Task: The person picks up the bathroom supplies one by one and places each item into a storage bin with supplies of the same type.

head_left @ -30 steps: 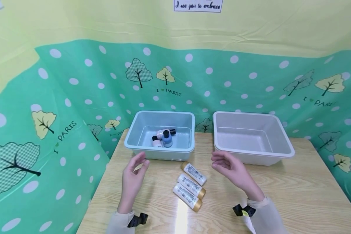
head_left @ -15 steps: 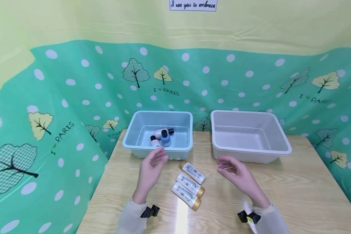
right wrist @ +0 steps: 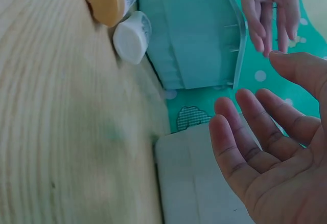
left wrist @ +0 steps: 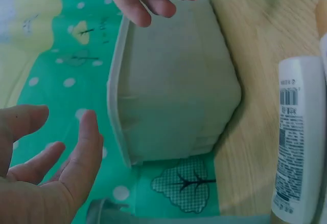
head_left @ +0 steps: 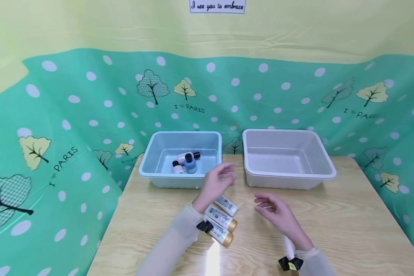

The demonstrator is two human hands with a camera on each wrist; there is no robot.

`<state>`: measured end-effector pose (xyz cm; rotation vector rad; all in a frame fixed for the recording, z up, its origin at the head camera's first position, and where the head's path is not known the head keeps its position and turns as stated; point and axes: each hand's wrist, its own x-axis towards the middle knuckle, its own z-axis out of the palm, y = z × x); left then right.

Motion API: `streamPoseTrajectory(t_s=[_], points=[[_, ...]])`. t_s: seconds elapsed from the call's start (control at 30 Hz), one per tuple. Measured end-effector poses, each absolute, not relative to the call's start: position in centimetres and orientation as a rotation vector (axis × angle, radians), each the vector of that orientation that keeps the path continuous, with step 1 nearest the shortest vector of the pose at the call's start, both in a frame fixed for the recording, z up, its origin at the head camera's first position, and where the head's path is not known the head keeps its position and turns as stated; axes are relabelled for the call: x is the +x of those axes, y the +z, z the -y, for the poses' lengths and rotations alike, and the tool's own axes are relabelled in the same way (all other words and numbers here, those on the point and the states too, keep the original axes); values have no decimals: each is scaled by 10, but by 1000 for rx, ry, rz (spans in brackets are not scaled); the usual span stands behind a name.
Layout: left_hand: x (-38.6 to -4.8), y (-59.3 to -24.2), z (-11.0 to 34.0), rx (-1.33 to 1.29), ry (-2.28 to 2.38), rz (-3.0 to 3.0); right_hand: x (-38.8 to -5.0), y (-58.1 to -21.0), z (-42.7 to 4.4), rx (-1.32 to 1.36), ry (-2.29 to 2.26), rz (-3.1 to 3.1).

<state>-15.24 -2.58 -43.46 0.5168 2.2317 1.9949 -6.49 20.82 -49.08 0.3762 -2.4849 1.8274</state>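
Note:
In the head view my left hand point(head_left: 216, 184) hovers above the front right corner of the blue bin, fingers loosely bent and holding nothing. Its forearm passes over white tubes with gold caps lying on the table: a far tube point(head_left: 227, 206), a middle tube point(head_left: 220, 217) and a near tube point(head_left: 220, 232), each partly covered. My right hand point(head_left: 276, 212) hangs in front of the grey bin, relaxed, with nothing in it. Inside the blue bin point(head_left: 150, 175) lie a blue bottle point(head_left: 190, 165), a pale bottle point(head_left: 178, 167) and another pale bottle point(head_left: 184, 157), all black-capped.
The grey bin point(head_left: 289, 175) stands to the right of the blue one, with a narrow gap between them. Both rest at the back of the wooden table point(head_left: 358, 230). A green and yellow patterned cloth point(head_left: 279, 88) hangs right behind them.
My left hand has swung rightward, from in front of the blue bin across to its right corner, its forearm now over the tubes. My right hand has dropped slightly. The tubes and bottles lie as before.

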Motion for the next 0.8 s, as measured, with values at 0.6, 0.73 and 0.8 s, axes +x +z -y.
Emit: streamPoseTrajectory(t_s=[0.6, 0.73, 0.8], points=[[-185, -456, -25, 375, 1955, -2144, -79, -520, -192, 284, 1887, 2534], [-185, -458, -27, 358, 1966, -2170, -89, -528, -180, 286, 1864, 2560], [-185, -458, -28, 347, 1969, -2172, -93, -531, -172, 308, 1847, 2578]])
